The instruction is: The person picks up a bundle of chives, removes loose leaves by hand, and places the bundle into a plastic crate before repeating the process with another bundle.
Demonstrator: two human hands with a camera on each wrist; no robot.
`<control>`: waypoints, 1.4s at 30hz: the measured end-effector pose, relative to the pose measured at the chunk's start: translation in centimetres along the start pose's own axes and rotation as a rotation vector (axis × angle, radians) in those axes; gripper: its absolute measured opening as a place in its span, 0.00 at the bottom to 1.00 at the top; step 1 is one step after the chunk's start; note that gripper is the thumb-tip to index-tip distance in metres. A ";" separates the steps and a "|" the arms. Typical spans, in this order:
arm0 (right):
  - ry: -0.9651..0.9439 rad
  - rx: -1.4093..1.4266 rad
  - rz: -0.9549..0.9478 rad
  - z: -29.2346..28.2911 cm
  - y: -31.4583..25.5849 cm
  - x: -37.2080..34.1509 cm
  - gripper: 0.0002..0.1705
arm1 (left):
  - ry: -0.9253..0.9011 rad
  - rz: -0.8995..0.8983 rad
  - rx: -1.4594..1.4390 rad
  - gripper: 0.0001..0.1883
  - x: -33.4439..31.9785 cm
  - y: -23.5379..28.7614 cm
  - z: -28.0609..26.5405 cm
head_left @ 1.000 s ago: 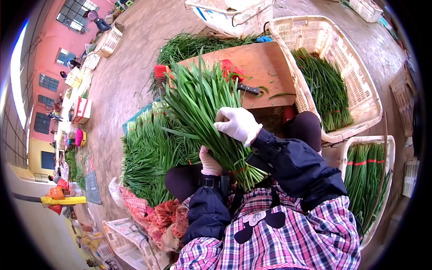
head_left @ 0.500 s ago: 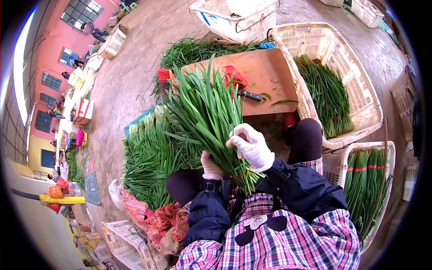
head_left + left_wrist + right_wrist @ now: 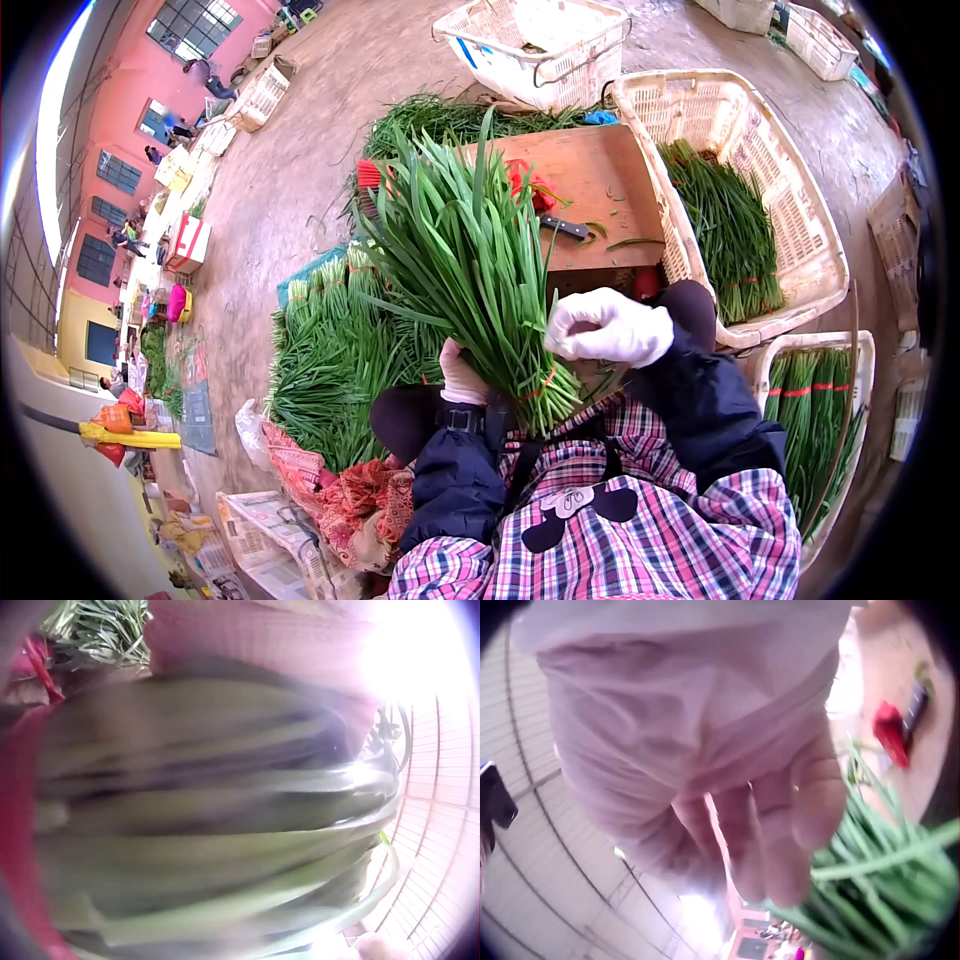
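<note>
My gloved left hand (image 3: 464, 374) grips a bunch of garlic chives (image 3: 460, 240) from its left side, low over the lap. Leaves point up and away; the pale stem ends lie toward my body. A red band (image 3: 548, 380) wraps the bunch near those ends and shows large in the left wrist view. Just right of the stems, my gloved right hand (image 3: 612, 328) hovers with fingers loosely bent and thumb close to them. Nothing shows between those fingers (image 3: 780, 847) in the right wrist view, where chive leaves (image 3: 885, 885) lie behind them.
A wooden board (image 3: 590, 180) ahead carries a black-handled knife (image 3: 565, 227) and a red cloth (image 3: 520, 180). More chives (image 3: 340, 370) are heaped at the left. A large white crate (image 3: 800, 230) and a smaller one (image 3: 770, 372) on the right hold banded bunches.
My right hand has moved from the middle of the leaves down and right, away from the bunch. The left hand keeps its hold, and the bunch stands slightly more upright.
</note>
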State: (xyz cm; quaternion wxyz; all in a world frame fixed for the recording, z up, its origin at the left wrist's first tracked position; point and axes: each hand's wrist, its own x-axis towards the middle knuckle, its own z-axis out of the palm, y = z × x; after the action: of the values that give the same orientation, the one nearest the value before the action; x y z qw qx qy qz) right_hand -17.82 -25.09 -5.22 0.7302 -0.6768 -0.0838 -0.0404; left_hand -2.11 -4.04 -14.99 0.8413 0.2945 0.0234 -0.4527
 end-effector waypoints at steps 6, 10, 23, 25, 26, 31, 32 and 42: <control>0.136 -0.693 -0.155 -1.9 -7.7 1.4 0.14 | -0.094 0.016 0.000 0.27 -0.1 0.2 0.4; 0.362 -0.818 -0.234 -1.0 -8.0 5.6 0.09 | -0.133 0.053 0.036 0.26 0.3 -0.6 -1.8; 0.116 -1.320 0.119 -1.3 -5.9 9.7 0.12 | -0.103 0.041 0.081 0.25 0.0 -1.7 -1.7; 0.101 -1.337 0.122 -1.3 -5.6 9.8 0.12 | -0.110 0.028 0.091 0.25 0.0 -1.7 -1.8; 0.094 -1.345 0.122 -1.3 -5.4 9.8 0.12 | -0.113 0.022 0.097 0.25 0.1 -1.6 -1.8; 0.115 -1.273 0.067 -1.4 -4.8 9.8 0.09 | -0.113 0.027 0.087 0.25 0.1 -1.7 -2.2; 0.122 -1.257 0.048 -1.4 -4.7 9.7 0.08 | -0.116 0.027 0.083 0.25 0.1 -1.7 -2.2; 0.559 0.842 -0.283 -1.9 -1.6 4.1 0.05 | -0.060 0.111 -0.003 0.27 1.1 -0.8 -3.2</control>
State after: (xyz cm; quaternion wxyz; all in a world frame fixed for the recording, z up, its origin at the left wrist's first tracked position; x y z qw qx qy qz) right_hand -13.91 -26.85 -3.08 0.9210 -0.2700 0.0147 -0.2805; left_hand -1.35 -3.50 -18.32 0.8659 0.2803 -0.0174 -0.4139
